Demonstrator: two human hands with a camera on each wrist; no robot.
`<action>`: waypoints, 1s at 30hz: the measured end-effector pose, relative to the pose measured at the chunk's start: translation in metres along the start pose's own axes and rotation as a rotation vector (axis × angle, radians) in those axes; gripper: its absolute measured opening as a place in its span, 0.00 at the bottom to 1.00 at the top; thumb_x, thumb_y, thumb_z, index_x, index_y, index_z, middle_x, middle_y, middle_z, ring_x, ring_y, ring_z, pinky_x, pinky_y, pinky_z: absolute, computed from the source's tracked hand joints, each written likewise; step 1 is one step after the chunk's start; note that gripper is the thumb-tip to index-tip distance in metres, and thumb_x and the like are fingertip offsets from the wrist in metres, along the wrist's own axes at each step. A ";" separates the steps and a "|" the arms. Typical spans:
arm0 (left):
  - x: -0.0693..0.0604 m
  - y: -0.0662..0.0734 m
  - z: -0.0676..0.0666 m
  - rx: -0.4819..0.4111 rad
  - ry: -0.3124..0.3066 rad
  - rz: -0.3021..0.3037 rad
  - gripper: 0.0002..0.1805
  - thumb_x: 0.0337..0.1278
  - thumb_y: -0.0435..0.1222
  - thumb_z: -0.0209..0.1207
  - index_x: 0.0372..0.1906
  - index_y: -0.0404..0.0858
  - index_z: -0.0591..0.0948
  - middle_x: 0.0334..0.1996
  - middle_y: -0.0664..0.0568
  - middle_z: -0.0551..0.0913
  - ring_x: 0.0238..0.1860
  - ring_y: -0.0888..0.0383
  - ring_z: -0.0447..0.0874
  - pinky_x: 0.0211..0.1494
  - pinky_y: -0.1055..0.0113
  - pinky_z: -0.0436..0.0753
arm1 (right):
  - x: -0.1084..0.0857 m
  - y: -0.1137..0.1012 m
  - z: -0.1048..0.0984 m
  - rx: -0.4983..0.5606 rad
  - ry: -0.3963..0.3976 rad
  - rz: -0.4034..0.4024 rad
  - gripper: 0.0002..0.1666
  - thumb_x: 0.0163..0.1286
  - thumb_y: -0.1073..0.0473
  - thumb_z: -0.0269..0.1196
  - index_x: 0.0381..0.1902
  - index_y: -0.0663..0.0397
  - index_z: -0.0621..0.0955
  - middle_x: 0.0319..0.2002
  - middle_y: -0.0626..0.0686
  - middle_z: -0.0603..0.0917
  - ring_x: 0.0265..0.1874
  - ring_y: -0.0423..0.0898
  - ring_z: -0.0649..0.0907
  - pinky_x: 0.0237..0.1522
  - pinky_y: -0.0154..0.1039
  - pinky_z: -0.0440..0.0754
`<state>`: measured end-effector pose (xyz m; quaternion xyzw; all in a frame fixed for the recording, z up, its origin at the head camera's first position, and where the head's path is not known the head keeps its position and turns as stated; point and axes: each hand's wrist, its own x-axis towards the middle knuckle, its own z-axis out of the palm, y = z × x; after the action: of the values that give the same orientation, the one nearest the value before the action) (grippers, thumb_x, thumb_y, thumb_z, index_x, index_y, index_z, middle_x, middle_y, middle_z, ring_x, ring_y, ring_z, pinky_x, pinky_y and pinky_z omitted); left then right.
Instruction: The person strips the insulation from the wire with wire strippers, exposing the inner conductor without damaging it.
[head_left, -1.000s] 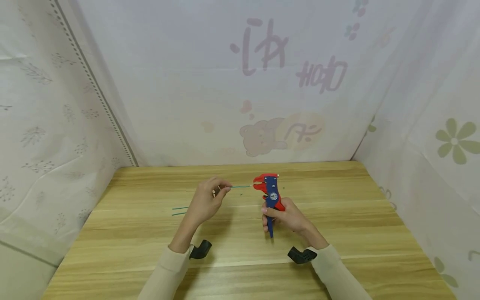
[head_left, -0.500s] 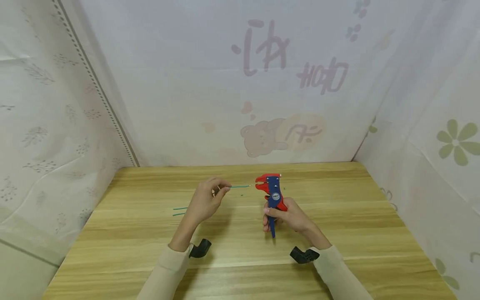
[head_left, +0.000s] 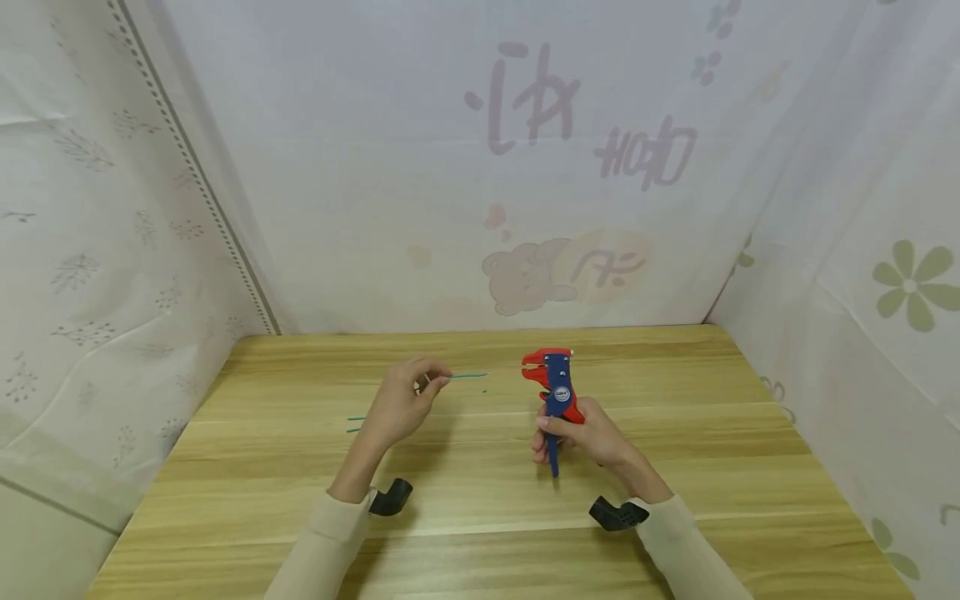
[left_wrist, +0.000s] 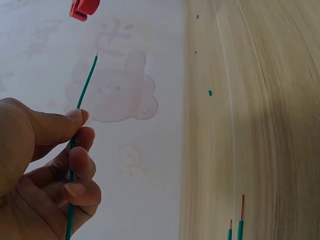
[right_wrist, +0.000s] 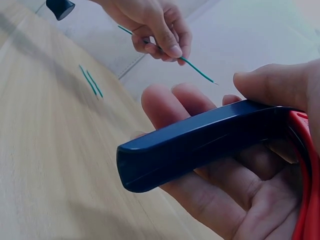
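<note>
Between thumb and fingertips, my left hand (head_left: 405,402) pinches a thin green wire (head_left: 468,376) above the table. In the left wrist view the green wire (left_wrist: 88,82) runs down past the curled fingers, and a short bare tip shows at its far end. My right hand (head_left: 592,435) grips a wire stripper (head_left: 559,377) with a red head and blue body, held upright. Its red jaws point left, apart from the wire tip, with a gap between them. Seen from the right wrist, the blue handle (right_wrist: 200,145) lies across the fingers.
Two more green wires (right_wrist: 95,84) lie on the wooden table (head_left: 480,533), left of centre; bare copper shows at their ends (left_wrist: 243,207). Small green insulation bits (left_wrist: 210,93) are scattered on the tabletop. Printed cloth (head_left: 375,167) hangs behind and at both sides.
My left hand has drawn slightly left with the wire. The right hand has shifted a little right with the stripper, so the gap between wire tip and jaws has widened.
</note>
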<state>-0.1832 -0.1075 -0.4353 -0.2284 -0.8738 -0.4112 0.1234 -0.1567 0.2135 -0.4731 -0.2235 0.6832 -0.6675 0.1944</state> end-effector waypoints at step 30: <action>-0.010 -0.041 -0.012 0.048 -0.040 -0.138 0.06 0.70 0.33 0.62 0.45 0.36 0.87 0.37 0.48 0.87 0.37 0.56 0.81 0.42 0.65 0.80 | -0.017 0.007 -0.022 0.028 0.016 0.025 0.28 0.80 0.59 0.58 0.53 0.86 0.65 0.34 0.54 0.89 0.34 0.52 0.92 0.42 0.55 0.89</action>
<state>-0.1945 -0.1429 -0.4590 -0.1727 -0.8993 -0.3932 0.0828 -0.1552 0.2410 -0.4800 -0.2068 0.6783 -0.6761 0.2001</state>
